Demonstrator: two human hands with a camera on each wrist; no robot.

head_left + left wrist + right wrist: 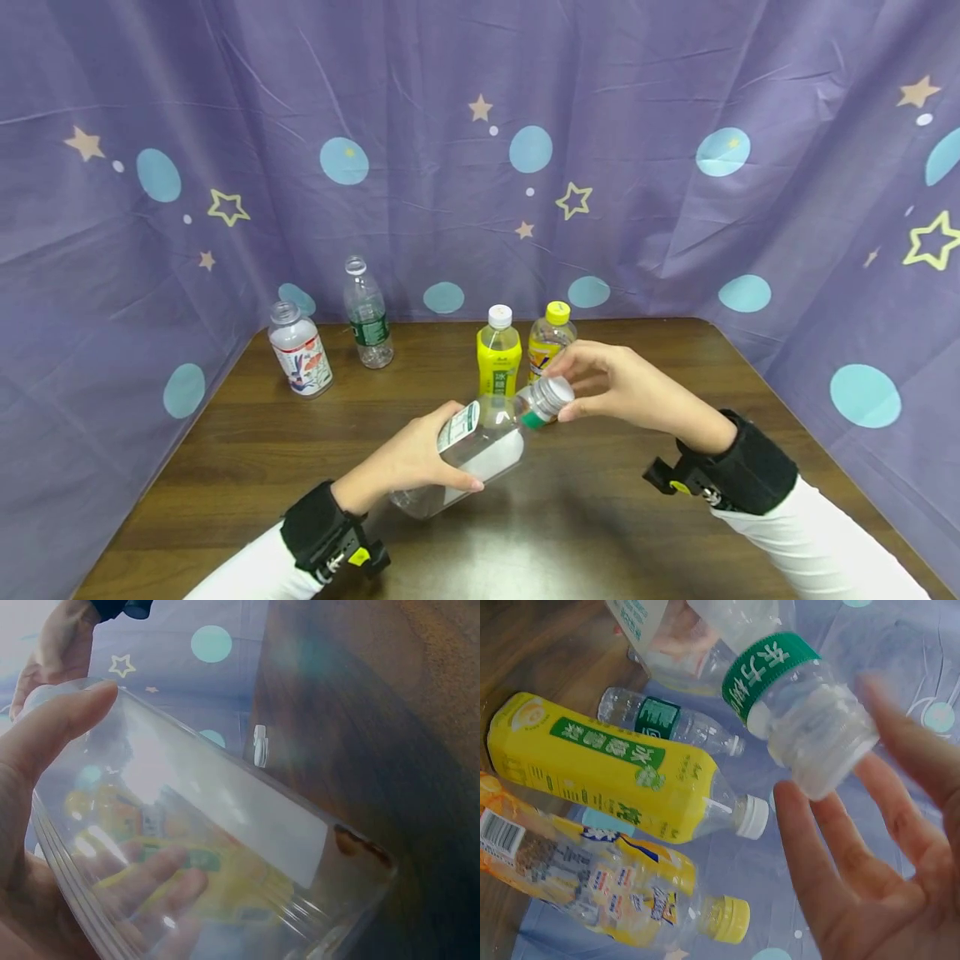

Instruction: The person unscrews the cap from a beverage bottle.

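My left hand (420,450) grips a large clear plastic bottle (501,421) round its body, tilted with the neck up to the right. The left wrist view shows the thumb across the bottle (225,795) and the other fingers through its clear wall. A green band (769,671) rings the neck, below a whitish ridged top (829,742). Around that top, my right hand (618,383) has its fingers spread. In the right wrist view the fingers (810,877) lie close beside the top, with the thumb blurred; whether they touch it is hard to tell.
Behind stand a yellow bottle (498,354) with a white cap and another (553,337) with a yellow cap. Toward the left are a small clear bottle (369,321) with a green label and a printed bottle (302,354), both uncapped. A purple curtain (420,208) surrounds the wooden table (247,500).
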